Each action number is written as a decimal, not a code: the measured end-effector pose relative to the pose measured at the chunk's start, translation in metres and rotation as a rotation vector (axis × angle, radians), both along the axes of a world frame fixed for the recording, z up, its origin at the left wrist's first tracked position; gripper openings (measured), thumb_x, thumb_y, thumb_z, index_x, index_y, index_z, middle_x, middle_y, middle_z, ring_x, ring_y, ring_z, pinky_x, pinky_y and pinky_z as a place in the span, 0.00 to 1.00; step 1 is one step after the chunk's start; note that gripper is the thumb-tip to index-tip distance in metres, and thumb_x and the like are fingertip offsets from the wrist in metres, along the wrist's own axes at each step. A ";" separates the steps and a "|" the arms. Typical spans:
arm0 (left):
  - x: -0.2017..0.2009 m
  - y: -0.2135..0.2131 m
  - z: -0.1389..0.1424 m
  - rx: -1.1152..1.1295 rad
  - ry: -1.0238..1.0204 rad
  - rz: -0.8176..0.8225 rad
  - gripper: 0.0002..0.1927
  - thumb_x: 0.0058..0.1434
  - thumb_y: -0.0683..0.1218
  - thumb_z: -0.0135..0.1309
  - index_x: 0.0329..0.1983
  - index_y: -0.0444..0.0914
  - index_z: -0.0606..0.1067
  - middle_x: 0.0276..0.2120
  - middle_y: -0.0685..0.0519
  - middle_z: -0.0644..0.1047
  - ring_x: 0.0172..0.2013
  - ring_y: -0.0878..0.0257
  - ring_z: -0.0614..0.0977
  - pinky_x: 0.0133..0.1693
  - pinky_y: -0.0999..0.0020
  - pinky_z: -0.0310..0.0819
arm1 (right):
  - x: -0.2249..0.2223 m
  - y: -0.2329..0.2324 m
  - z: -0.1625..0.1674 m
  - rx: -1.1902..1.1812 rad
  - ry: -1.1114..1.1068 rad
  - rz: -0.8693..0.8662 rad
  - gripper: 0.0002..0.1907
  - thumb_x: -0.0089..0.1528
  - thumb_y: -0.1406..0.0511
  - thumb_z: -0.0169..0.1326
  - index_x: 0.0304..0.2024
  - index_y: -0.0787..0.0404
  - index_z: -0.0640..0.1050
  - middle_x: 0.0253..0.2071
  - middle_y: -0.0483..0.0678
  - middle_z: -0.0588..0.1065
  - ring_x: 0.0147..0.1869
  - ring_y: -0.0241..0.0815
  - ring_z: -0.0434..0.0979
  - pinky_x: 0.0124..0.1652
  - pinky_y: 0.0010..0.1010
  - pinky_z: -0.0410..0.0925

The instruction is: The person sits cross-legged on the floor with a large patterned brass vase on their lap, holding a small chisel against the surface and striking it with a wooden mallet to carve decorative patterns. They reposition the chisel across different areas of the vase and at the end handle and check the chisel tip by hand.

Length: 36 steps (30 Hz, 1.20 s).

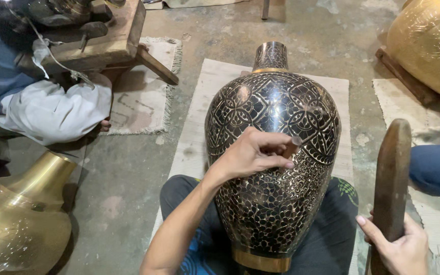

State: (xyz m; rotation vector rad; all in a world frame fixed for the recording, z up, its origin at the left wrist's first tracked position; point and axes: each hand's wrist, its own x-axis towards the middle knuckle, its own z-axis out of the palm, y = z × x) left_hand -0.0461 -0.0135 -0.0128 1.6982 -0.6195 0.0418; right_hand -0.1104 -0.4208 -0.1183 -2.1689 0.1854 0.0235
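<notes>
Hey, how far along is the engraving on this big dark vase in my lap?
Done: cut patterns cover nearly the whole visible side of the vase, with flower medallions above and scale shapes below. In hand: the left hand holds a small chisel against the shoulder, and the right hand grips a wooden mallet. Left: not clear; the far side is hidden.

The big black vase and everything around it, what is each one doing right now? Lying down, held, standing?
Black engraved vase: lying on its side across the person's lap, neck pointing away.
Left hand: pinching a small chisel against the vase.
Right hand: gripping a wooden mallet, held upright.
Brass vase: lying tilted on the floor, left.
Golden vessel: resting on a wooden block, far right.
Woven mat: flat under the vase.
</notes>
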 end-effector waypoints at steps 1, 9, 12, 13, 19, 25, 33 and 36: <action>0.006 0.001 0.001 0.053 0.011 -0.041 0.20 0.60 0.42 0.66 0.56 0.37 0.78 0.36 0.50 0.86 0.35 0.69 0.87 0.39 0.73 0.80 | -0.003 0.003 -0.001 0.016 -0.010 -0.005 0.13 0.56 0.66 0.68 0.36 0.70 0.80 0.22 0.52 0.78 0.26 0.38 0.77 0.33 0.30 0.70; 0.024 0.004 0.000 0.167 -0.015 -0.190 0.25 0.60 0.46 0.65 0.62 0.39 0.76 0.40 0.50 0.86 0.37 0.67 0.89 0.40 0.70 0.81 | -0.009 0.016 -0.004 -0.596 -0.162 0.091 0.34 0.46 0.52 0.71 0.53 0.58 0.80 0.31 0.55 0.80 0.35 0.56 0.82 0.37 0.41 0.74; 0.026 0.006 0.000 0.184 0.014 -0.211 0.25 0.61 0.46 0.65 0.62 0.39 0.76 0.38 0.51 0.87 0.36 0.66 0.88 0.39 0.70 0.81 | -0.007 0.024 0.000 -0.646 -0.138 0.119 0.33 0.51 0.51 0.65 0.59 0.47 0.79 0.30 0.56 0.80 0.37 0.57 0.83 0.41 0.45 0.74; 0.027 0.006 0.000 0.166 -0.002 -0.224 0.25 0.62 0.46 0.64 0.62 0.39 0.75 0.39 0.51 0.87 0.37 0.66 0.89 0.41 0.70 0.81 | -0.007 0.027 0.002 -0.692 -0.096 0.137 0.33 0.50 0.52 0.66 0.59 0.46 0.79 0.30 0.55 0.80 0.37 0.57 0.83 0.40 0.45 0.74; 0.029 0.008 0.001 0.171 -0.030 -0.262 0.25 0.64 0.45 0.63 0.64 0.40 0.74 0.40 0.50 0.86 0.40 0.65 0.89 0.46 0.68 0.82 | -0.006 0.034 0.029 -0.504 -0.152 0.033 0.24 0.57 0.54 0.66 0.54 0.48 0.79 0.30 0.54 0.80 0.35 0.53 0.82 0.37 0.39 0.73; 0.032 0.003 0.005 0.188 -0.091 -0.330 0.25 0.62 0.45 0.63 0.63 0.41 0.75 0.42 0.51 0.86 0.40 0.63 0.89 0.45 0.67 0.82 | 0.000 0.036 0.063 -0.351 -0.354 0.074 0.17 0.61 0.65 0.70 0.47 0.63 0.77 0.33 0.51 0.80 0.37 0.38 0.82 0.41 0.30 0.72; 0.032 0.002 0.013 0.334 -0.058 -0.364 0.19 0.63 0.48 0.64 0.57 0.43 0.78 0.36 0.52 0.86 0.37 0.62 0.89 0.41 0.65 0.79 | -0.003 0.053 0.080 -0.763 -0.322 0.139 0.26 0.53 0.63 0.67 0.56 0.54 0.82 0.33 0.53 0.81 0.36 0.50 0.83 0.36 0.38 0.73; 0.033 0.002 0.013 0.305 -0.096 -0.325 0.24 0.60 0.47 0.65 0.60 0.42 0.76 0.37 0.51 0.86 0.37 0.61 0.88 0.40 0.65 0.79 | -0.004 0.047 0.074 -0.276 -0.370 0.025 0.18 0.60 0.58 0.65 0.50 0.51 0.76 0.30 0.50 0.78 0.35 0.50 0.80 0.40 0.38 0.72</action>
